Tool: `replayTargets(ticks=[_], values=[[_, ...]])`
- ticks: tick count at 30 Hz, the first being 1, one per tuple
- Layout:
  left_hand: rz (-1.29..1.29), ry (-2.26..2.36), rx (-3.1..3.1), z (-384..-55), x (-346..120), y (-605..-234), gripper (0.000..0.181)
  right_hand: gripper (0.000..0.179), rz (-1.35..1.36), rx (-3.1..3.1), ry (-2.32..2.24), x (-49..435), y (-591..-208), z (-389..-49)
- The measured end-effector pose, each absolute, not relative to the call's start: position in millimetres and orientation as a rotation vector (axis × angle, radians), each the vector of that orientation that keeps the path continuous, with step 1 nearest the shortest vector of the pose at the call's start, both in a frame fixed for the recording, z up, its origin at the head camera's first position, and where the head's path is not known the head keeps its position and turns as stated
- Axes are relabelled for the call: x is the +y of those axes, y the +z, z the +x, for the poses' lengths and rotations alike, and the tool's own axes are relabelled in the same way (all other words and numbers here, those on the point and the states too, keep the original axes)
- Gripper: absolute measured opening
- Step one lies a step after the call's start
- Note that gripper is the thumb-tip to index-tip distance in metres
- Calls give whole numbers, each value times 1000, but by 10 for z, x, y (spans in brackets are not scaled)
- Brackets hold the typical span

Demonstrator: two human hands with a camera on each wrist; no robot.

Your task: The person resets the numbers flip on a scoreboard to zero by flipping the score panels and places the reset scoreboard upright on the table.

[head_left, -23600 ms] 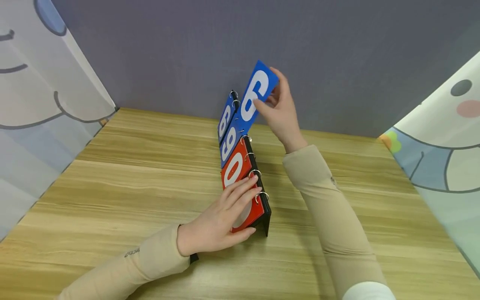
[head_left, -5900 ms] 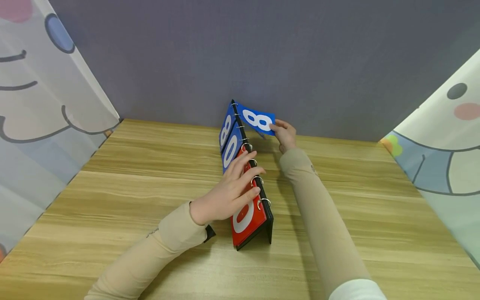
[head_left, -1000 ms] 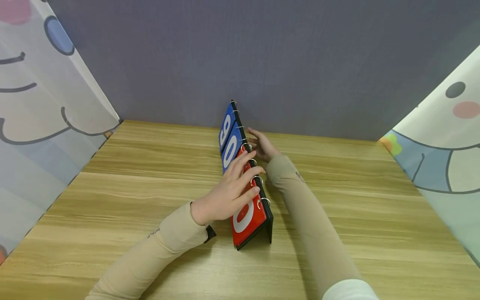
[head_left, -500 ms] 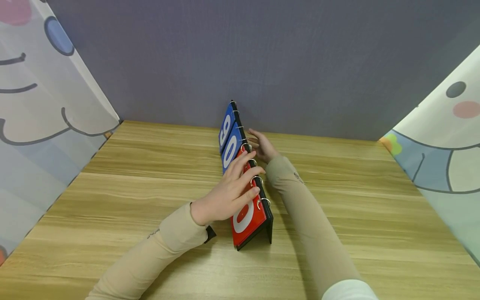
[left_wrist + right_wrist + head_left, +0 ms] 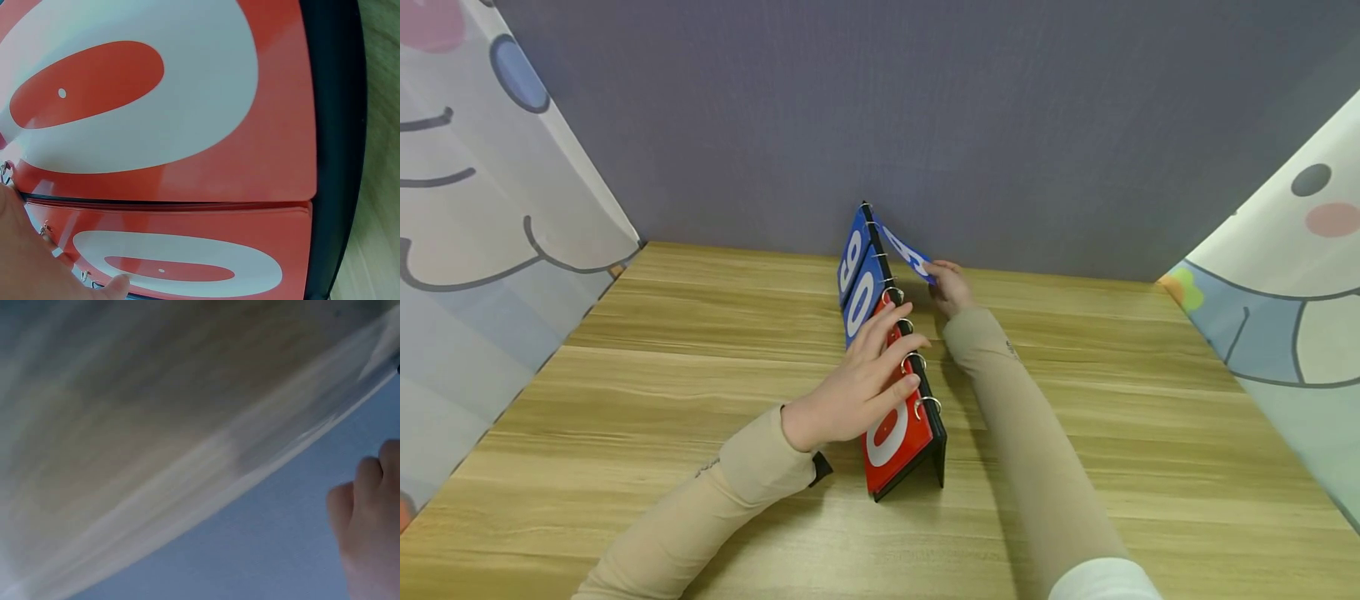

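Observation:
A tabletop flip scoreboard (image 5: 939, 454) stands tent-like on the table, black-framed, with number cards hung on metal rings. Two red cards showing 0 are at its near end; one red card (image 5: 284, 150) is large in the left wrist view. Farther off are a blue 0 card (image 5: 874, 279) and a blue card (image 5: 859, 229) with a 6 or 9. My left hand (image 5: 853, 387) rests over the red cards, fingers extended towards the ring edge. Behind the board, my right hand (image 5: 953, 287) pinches the free edge of a lifted blue number card (image 5: 904, 250), its digit foreshortened.
The wood-grain table (image 5: 715, 333) meets a grey partition (image 5: 880, 108) just beyond the scoreboard. Cartoon-printed cloths (image 5: 1285, 250) hang on both sides. A small black piece (image 5: 822, 468) shows by my left cuff. The right wrist view is blurred.
Half a second ago my right hand was close behind the board; it has moved right and a little up, swinging a blue card out from the back. My left hand stays put.

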State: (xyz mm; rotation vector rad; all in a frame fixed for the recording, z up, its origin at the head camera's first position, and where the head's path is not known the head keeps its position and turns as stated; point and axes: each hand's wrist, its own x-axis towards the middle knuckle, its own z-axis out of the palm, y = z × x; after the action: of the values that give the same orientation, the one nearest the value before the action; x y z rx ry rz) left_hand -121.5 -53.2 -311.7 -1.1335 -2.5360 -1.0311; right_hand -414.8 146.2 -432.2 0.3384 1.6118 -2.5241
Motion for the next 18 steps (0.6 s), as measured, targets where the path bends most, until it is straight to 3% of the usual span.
replayTargets(ticks=[3,7,9,14,18], values=[[-1136,-1032,-2533,-1216,-530,-3116,60,27,409,1691,-2529,1385,-3873,-3744],[-1140,-1028,-2525,-1218,-532,-3119,38,13,462,1723,-2558,1237,-3218,-3139],[-1140,-1028,-2522,-1217,-531,-3118,32,14,454,1689,-2589,1250,-3157,-3143],[-1138,-1041,-2526,-1211,-527,-3113,32,42,419,1732,-2567,1272,-3005,-3127],[-1135,-1044,-2533,-1202,-527,-3105,33,52,380,1813,-2510,1293,-2895,-3125]])
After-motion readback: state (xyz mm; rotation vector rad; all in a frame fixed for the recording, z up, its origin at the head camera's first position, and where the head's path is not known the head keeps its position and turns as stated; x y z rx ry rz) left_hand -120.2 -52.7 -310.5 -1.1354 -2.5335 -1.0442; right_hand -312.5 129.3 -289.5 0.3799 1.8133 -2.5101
